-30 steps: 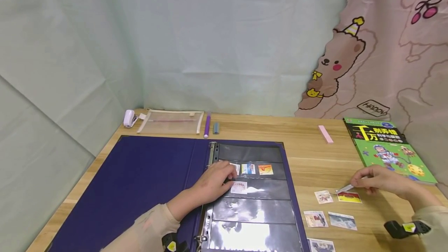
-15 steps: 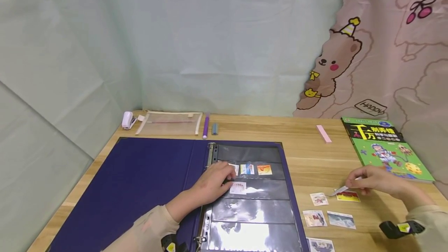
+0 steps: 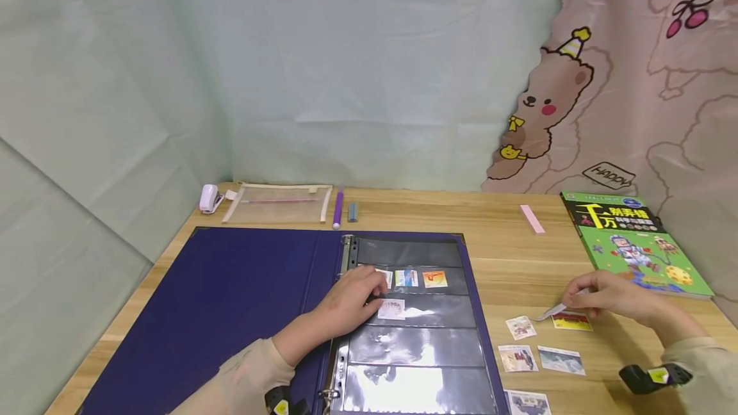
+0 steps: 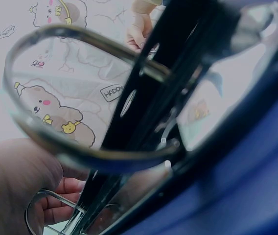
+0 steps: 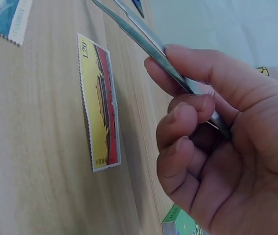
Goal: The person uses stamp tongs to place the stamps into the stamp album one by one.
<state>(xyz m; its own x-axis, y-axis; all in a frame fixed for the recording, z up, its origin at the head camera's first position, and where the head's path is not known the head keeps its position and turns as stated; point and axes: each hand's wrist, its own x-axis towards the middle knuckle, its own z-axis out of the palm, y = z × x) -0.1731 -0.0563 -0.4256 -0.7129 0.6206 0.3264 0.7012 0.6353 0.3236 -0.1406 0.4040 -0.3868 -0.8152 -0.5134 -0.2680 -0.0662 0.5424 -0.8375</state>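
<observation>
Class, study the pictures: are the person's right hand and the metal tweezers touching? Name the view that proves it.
Touching. The right wrist view shows the right hand gripping the tweezers, skin directly against metal.

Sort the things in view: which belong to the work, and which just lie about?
Likely in use: tweezers; stamps; blue binder; pocket page.

Seemingly just lying about: stapler; zip pouch; purple pen; blue-grey item; pink strip; green book.

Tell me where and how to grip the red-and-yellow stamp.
Grip the red-and-yellow stamp by its long yellow edge, probably best with the tweezers coming in low from the person's side: it is thin, lies nearly flat, and that edge is uncovered.
</observation>
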